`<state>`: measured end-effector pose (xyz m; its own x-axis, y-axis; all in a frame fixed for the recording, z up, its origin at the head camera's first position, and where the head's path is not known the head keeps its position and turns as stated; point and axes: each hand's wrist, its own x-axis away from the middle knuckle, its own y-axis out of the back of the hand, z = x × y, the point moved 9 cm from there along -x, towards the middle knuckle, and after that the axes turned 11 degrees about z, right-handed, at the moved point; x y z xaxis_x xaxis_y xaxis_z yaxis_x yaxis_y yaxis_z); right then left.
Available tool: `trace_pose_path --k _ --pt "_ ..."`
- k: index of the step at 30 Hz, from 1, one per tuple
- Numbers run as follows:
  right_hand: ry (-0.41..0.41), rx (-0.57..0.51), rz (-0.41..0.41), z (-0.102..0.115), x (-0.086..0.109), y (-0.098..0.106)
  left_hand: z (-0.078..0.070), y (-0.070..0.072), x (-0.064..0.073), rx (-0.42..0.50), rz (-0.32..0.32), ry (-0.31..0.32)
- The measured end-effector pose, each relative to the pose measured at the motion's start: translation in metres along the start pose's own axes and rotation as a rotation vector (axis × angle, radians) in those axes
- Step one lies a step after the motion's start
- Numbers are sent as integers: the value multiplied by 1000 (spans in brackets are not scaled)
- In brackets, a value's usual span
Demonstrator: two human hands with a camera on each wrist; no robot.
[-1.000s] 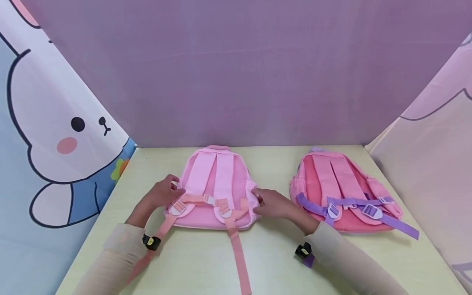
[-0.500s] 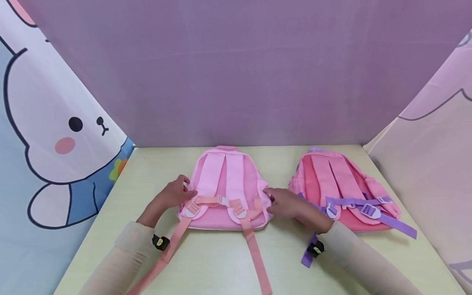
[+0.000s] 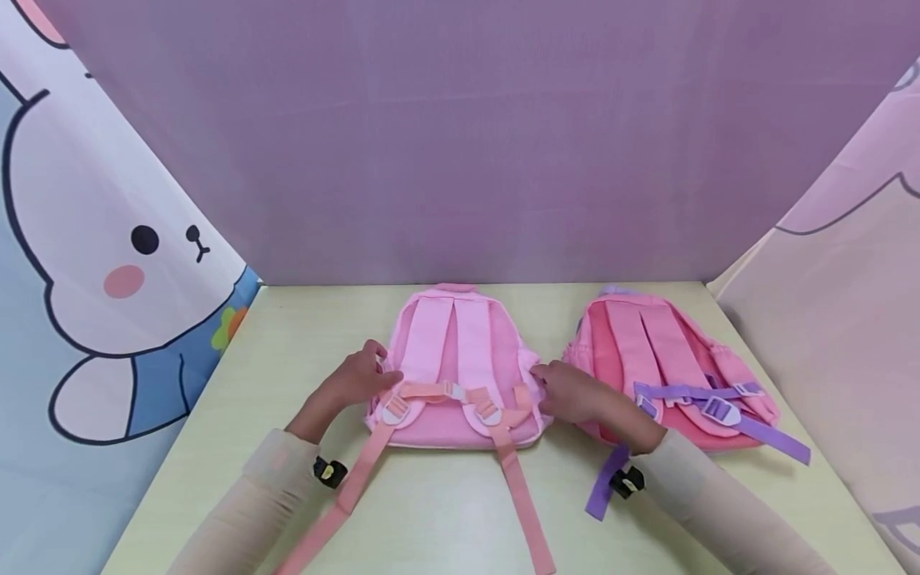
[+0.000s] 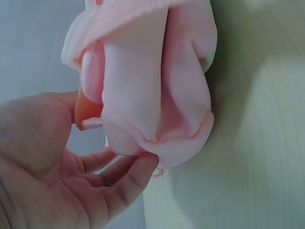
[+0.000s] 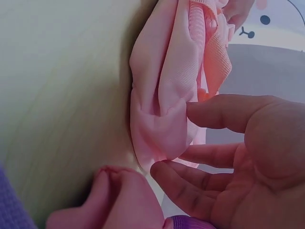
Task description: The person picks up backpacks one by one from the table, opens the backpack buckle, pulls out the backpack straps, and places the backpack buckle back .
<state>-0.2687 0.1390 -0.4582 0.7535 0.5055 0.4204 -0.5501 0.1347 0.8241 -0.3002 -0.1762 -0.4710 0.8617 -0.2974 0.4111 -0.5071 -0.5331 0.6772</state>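
A light pink backpack (image 3: 457, 367) lies on the table with its back panel and shoulder straps facing up. Its peach webbing straps trail toward the near edge. At its left side, my left hand (image 3: 362, 374) grips the bag, thumb over the top and fingers along the side pocket (image 4: 162, 129). My right hand (image 3: 575, 393) grips the opposite side, thumb and fingertips at the right side pocket (image 5: 159, 119). A darker pink backpack (image 3: 676, 367) with purple straps lies to the right, partly behind my right hand and wrist.
The pale wood table (image 3: 446, 511) meets a purple backdrop (image 3: 474, 160) at the far edge. A rabbit-print panel (image 3: 86, 239) stands on the left, a pale printed panel (image 3: 834, 319) on the right. One purple strap (image 3: 604, 487) lies below my right wrist.
Both hands have slid the light pink backpack to the right along the table, closer to the darker one. Its peach straps have trailed along. The darker backpack has stayed in place.
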Motion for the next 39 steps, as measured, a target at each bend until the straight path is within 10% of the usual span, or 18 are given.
trace_pose_path --k 11,20,27,39 --pt "-21 -8 12 6 6 9 -8 2 9 -37 74 28" --pt "64 -21 -211 31 10 44 -47 21 21 -148 -43 -139" --pt "190 -81 -302 62 1 51 -86 -1 29 -200 -2 -310" --pt "197 -63 -228 85 -31 17 -104 -34 20 -234 11 -394"
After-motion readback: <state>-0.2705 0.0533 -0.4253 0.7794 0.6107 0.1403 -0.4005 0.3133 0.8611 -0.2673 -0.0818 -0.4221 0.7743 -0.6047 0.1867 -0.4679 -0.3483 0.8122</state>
